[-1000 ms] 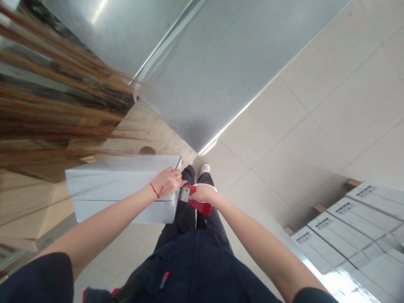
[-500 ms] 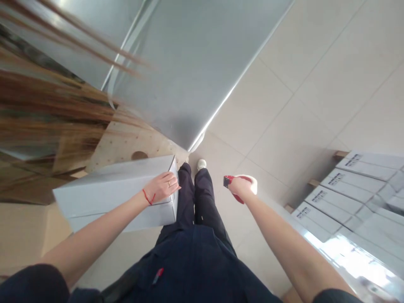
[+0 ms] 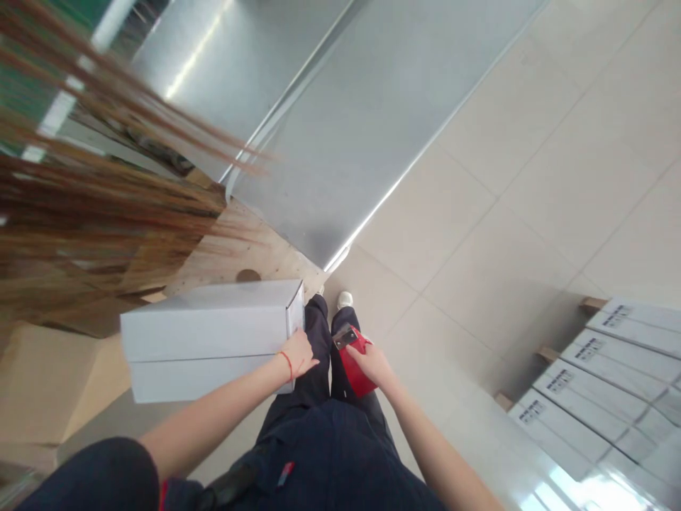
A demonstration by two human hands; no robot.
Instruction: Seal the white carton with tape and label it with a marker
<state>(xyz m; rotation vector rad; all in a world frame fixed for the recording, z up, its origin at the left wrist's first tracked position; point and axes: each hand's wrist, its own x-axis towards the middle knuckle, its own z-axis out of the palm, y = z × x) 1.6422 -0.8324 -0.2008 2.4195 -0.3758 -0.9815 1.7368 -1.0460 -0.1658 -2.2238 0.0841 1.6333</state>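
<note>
A long white cardboard box (image 3: 207, 319) lies at my left, its narrow end facing my legs. My left hand (image 3: 299, 353) is at that end with fingers curled against it; the fingertips are partly hidden. In front of my thighs, my right hand (image 3: 374, 363) is closed around a red tape dispenser (image 3: 355, 365). The dispenser's metal cutter end points up and away from me. Its tape roll is not visible from this side.
A grey metal-topped table (image 3: 372, 128) has its corner just ahead of my feet. Several white printed boxes (image 3: 601, 376) stand on a pallet at right. An open brown carton (image 3: 47, 376) is at left. Hair blurs the upper left. Tiled floor (image 3: 511, 234) extends on the right.
My right hand has brought the tape dispenser left, in front of my legs, and turned it. My left hand has slid from the box's top edge down onto its end face.
</note>
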